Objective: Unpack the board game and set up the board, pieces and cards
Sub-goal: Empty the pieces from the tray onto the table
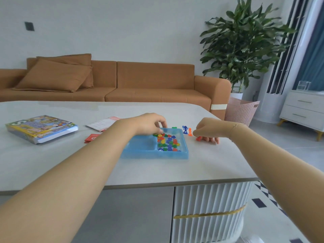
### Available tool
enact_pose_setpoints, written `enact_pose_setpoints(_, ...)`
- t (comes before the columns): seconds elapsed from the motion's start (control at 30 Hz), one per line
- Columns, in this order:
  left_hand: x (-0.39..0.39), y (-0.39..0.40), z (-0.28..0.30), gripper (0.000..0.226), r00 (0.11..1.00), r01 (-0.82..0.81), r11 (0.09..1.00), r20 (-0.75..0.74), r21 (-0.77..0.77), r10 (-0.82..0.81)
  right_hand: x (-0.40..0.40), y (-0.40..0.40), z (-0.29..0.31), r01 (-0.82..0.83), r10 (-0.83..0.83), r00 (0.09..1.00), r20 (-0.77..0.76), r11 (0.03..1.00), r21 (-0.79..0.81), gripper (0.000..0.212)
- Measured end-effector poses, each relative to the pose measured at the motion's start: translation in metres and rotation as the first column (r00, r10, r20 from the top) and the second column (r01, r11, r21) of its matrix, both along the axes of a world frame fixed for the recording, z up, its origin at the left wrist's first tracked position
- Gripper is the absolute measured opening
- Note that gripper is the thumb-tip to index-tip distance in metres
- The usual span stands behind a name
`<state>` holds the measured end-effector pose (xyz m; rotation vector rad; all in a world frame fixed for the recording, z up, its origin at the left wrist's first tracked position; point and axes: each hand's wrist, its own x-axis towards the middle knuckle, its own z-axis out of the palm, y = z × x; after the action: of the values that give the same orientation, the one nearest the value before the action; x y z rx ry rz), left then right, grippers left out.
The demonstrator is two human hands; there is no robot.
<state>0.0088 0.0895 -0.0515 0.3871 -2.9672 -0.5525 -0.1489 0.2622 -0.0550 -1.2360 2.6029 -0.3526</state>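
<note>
left hand (149,123): fingers curled into blue tray (154,151), pinching among small coloured pieces (168,142) | right hand (206,132): holds red pawn (198,138), blue pawn (185,129) and orange pawn (190,132) just left of it | risk: knuckles may knock over standing pawns

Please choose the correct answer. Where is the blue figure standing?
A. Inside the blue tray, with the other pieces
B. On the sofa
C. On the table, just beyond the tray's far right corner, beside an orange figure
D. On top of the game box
C: the blue figure stands upright on the table, outside the blue tray and next to the orange figure.
</note>
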Motion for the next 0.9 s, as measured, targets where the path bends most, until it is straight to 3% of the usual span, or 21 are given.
enact_pose_setpoints(0.2,0.003,-0.006,0.001,0.009,0.999,-0.023,0.999,-0.042,-0.048,0.021,-0.006,-0.002,-0.005,-0.040,0.032,0.997,-0.066,0.993,-0.115,0.018)
enact_pose_setpoints(0.33,0.006,-0.007,0.005,0.011,0.995,-0.045,0.998,-0.092,-0.045,0.040,-0.005,-0.001,-0.008,-0.069,0.050,0.992,-0.114,0.983,-0.173,0.024)
enact_pose_setpoints(0.5,0.012,-0.009,0.010,0.011,0.987,-0.048,0.997,-0.157,-0.060,0.038,0.000,0.006,-0.006,-0.052,0.006,0.956,-0.292,0.987,-0.151,0.038)
enact_pose_setpoints(0.63,0.016,-0.011,0.013,0.014,0.971,-0.047,0.996,-0.236,-0.079,0.027,0.010,0.014,0.013,-0.030,-0.095,0.917,-0.387,0.952,-0.305,0.030)
enact_pose_setpoints(0.73,0.017,-0.012,0.014,0.013,0.966,-0.049,0.995,-0.259,-0.087,0.025,0.028,0.004,0.019,-0.087,-0.041,0.960,-0.278,0.897,-0.432,0.020)
enact_pose_setpoints(0.9,0.019,-0.017,0.012,0.013,0.944,-0.049,0.995,-0.328,-0.092,0.016,0.052,-0.015,0.016,-0.080,0.109,0.993,0.047,0.908,-0.411,0.020)
